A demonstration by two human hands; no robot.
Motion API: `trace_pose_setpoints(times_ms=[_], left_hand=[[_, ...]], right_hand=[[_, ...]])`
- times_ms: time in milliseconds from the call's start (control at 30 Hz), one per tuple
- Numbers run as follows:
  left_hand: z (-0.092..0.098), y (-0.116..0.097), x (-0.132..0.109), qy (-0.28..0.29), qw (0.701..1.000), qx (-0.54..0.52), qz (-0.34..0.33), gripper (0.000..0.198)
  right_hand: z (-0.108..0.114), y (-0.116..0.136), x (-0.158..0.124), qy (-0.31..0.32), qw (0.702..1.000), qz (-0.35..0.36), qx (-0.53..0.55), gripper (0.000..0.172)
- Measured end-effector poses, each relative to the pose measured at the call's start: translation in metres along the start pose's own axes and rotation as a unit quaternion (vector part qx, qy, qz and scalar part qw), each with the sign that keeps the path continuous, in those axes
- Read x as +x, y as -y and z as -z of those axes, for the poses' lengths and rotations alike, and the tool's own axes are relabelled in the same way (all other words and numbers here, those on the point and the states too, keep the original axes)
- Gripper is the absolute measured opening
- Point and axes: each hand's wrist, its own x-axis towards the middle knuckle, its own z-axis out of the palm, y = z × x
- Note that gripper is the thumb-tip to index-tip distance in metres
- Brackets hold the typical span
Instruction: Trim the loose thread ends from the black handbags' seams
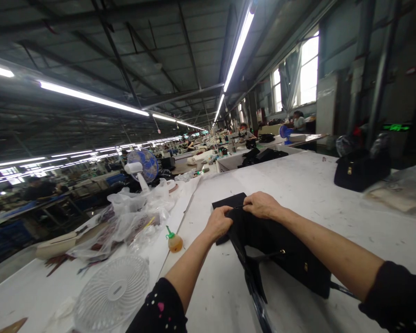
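Note:
A black bag (pixel 291 245) with small gold-coloured fittings lies on the white table, its straps trailing toward me. My left hand (pixel 219 223) is closed on the bag's far left edge. Close beside it, my right hand (pixel 260 205) pinches the same black edge from above, fingers pressed together. Under and beyond my hands rests a flat black block (pixel 229 201) on the tabletop. The fingertips of both hands are partly hidden by the black material.
Left of my hands stand an oil bottle (pixel 174 242) with a green spout, a white fan grille (pixel 114 289), plastic wrapping (pixel 135 217) and a blue fan (pixel 146 165). Another black bag (pixel 362 171) stands at right. People sit farther back.

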Motion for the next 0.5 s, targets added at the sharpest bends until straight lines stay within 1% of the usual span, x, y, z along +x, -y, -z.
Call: trace_pose_setpoints(times_ms=[133, 233, 333, 433, 500], left_hand=[[0.002, -0.001, 0.000, -0.008, 1.000, 0.011, 0.000, 0.042], [0.001, -0.004, -0.001, -0.009, 1.000, 0.010, 0.004, 0.041], [0.000, -0.003, -0.003, 0.000, 1.000, -0.026, 0.011, 0.043], [-0.001, 0.001, -0.007, 0.005, 0.997, -0.077, 0.020, 0.045], [0.000, 0.004, -0.013, 0.007, 0.995, -0.092, 0.023, 0.046]], right_hand=[[-0.005, 0.007, -0.001, -0.020, 0.998, 0.002, -0.053, 0.025], [-0.008, 0.010, 0.000, -0.025, 0.998, 0.045, -0.038, 0.026], [-0.011, 0.012, 0.002, -0.021, 0.995, 0.093, -0.038, 0.028], [-0.013, 0.016, 0.001, -0.018, 0.991, 0.108, -0.082, 0.031], [-0.015, 0.021, -0.003, -0.024, 0.988, 0.115, -0.101, 0.031]])
